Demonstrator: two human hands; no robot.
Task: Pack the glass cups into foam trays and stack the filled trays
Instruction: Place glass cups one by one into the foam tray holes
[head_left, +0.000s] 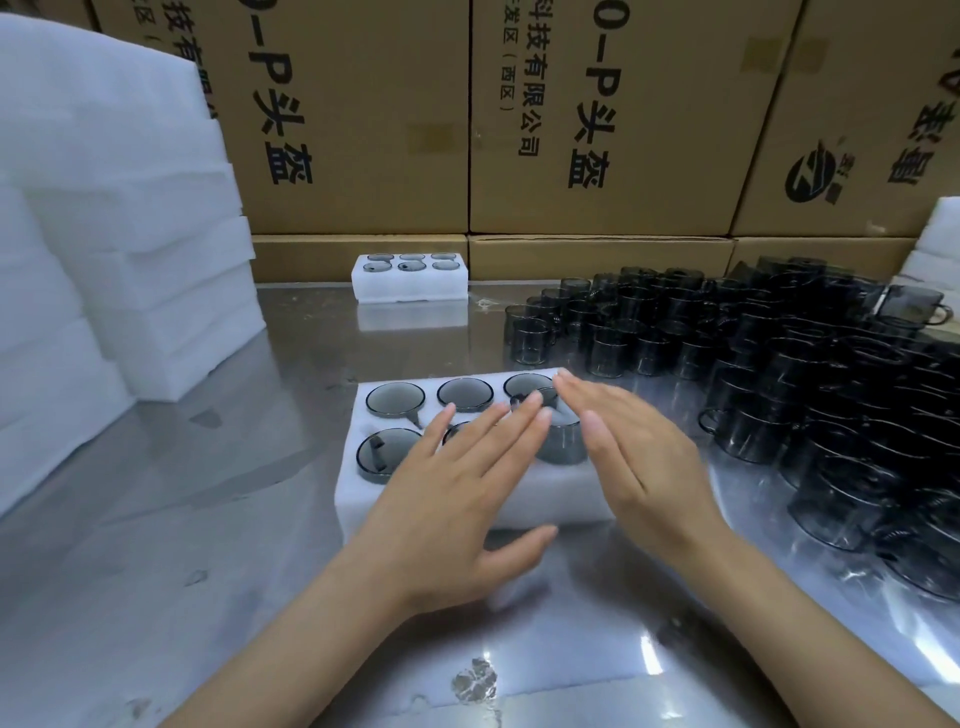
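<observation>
A white foam tray (358, 488) lies on the steel table in front of me, with smoky grey glass cups (395, 399) sunk in its holes. One cup (558, 441) at the tray's near right stands higher than the others. My left hand (457, 499) is flat with straight fingers over the tray's near middle. My right hand (628, 447) is flat over the tray's right end, its fingers above the raised cup. A second filled tray (410, 291) sits far back against the boxes.
Several loose grey glass cups (779, 364) crowd the table's right side. Stacks of white foam trays (119, 249) rise on the left. Brown cardboard boxes (597, 119) form a wall behind. The steel table (208, 519) is shiny.
</observation>
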